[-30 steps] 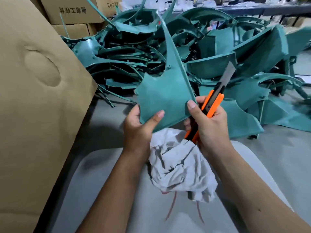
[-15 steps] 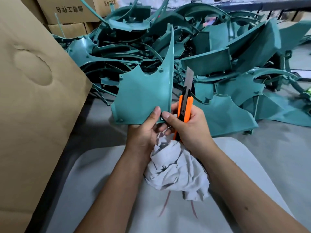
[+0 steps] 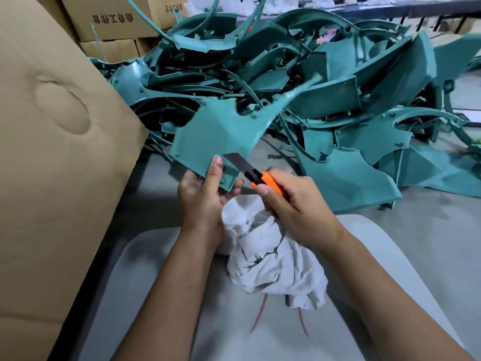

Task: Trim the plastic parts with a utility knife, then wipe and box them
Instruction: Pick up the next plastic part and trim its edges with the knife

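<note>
Two hands: at work over the lap, close together at centre frame.
Left hand (image 3: 201,196): thumb and fingers clamped on the lower edge of a teal plastic part (image 3: 221,136), holding it up and tilted, long tapering tip blurred and pointing up to the right.
Right hand (image 3: 294,201): fingers curled tight round the orange handle of a utility knife (image 3: 256,175), steel blade extended, pointing up-left and lying against the part's lower edge just beside the left thumb.
White rag (image 3: 273,259): crumpled on the lap below both wrists, touching them.
Pile of teal plastic parts (image 3: 325,95): heaped on the grey floor beyond the hands, curved strips and flat panels tangled together.
Large cardboard box (image 3: 52,152): standing at left, dented oval hand-hold in its face.
Stacked cartons (image 3: 114,24): behind the pile at upper left, black Chinese characters printed on the sides, seen reversed and not readable with confidence.
</note>
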